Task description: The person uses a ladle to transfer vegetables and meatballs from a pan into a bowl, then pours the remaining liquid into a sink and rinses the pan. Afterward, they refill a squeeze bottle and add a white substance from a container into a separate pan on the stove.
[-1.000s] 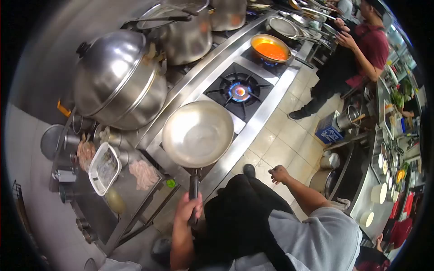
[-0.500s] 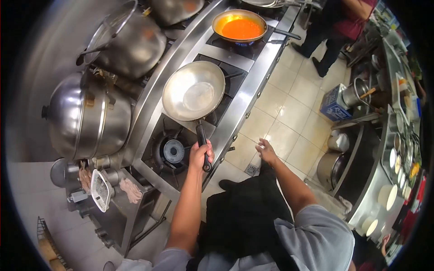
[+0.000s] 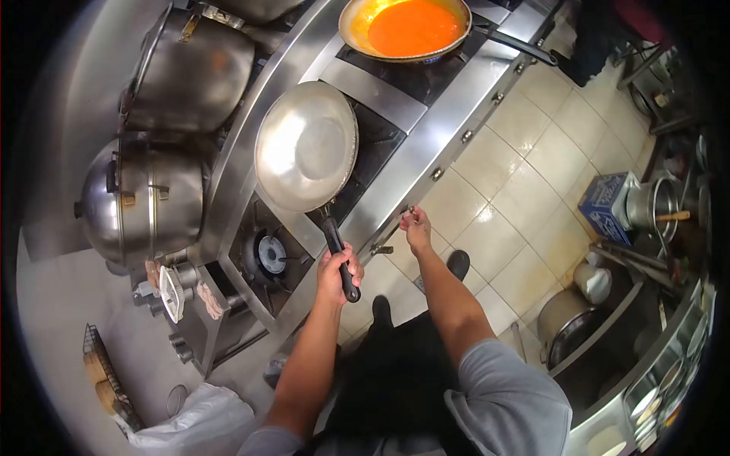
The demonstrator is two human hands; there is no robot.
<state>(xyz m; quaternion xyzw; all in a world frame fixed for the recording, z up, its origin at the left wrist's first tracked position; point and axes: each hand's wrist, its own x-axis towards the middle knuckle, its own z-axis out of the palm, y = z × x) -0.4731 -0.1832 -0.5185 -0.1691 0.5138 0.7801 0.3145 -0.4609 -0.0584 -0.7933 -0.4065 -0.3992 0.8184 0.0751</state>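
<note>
My left hand (image 3: 334,277) is wrapped round the black handle of an empty frying pan (image 3: 300,152), whose bowl lies over a burner of the steel stove (image 3: 380,106). At the stove's front edge, the fingers of my right hand (image 3: 415,229) are closed on a small control knob (image 3: 408,211). Farther back, a second frying pan (image 3: 347,23) holds orange sauce (image 3: 414,29) on another burner. Nearest me, a bare burner (image 3: 271,254) lies left of my left hand.
Large steel pots (image 3: 182,72) line the stove's left side. A blue and white box (image 3: 608,205) and a saucepan (image 3: 650,204) stand at the right, above a stockpot (image 3: 570,327) on a low shelf. Another person's dark-clothed leg (image 3: 589,49) shows at the back right.
My right hand has moved left from over the floor to the knob at the stove's front. My left hand keeps hold of the pan handle. The camera view has shifted.
</note>
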